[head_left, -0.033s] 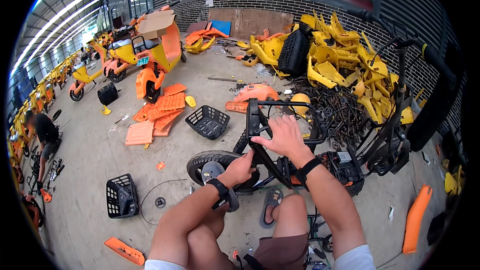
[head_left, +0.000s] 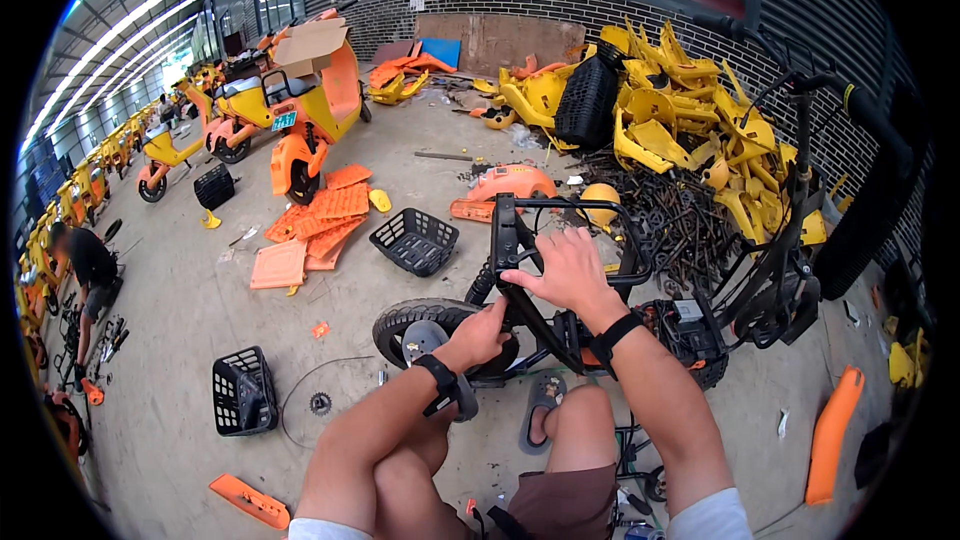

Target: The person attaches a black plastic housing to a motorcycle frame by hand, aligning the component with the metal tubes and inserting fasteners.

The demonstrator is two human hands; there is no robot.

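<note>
The right hand [head_left: 568, 268] is closed over the top of a black tubular frame [head_left: 530, 240], fingers wrapped round the upper bar, palm down. The left hand [head_left: 482, 332] sits lower, curled against the frame's slanting member just above a small black wheel [head_left: 432, 330]; whether it grips or only presses there, I cannot tell. Both wrists carry dark bands.

The frame belongs to a stripped scooter chassis lying on the concrete floor [head_left: 200, 340] directly ahead of the person's knees, one sandalled foot [head_left: 545, 405] planted beside it. Judgement: welded steel tube, rigid and fairly heavy, with the wheel end weighing most; it will not flex and is not fragile. The painted tube looks smooth but narrow enough for a full wrap. The best holds appear to be the top bar and the slanting member, clear of the wiring and fittings near the middle of the chassis [head_left: 680, 325].

Round about: a black basket [head_left: 415, 240] lies just beyond the wheel, another black basket [head_left: 243, 392] to the left, near a small sprocket [head_left: 321, 403]. Orange panels [head_left: 320, 220] lie flat farther off. A heap of yellow shells [head_left: 690, 110] rests against the brick wall, with dark scrap metal [head_left: 680, 220] below it. Another person [head_left: 85, 270] crouches at far left.
</note>
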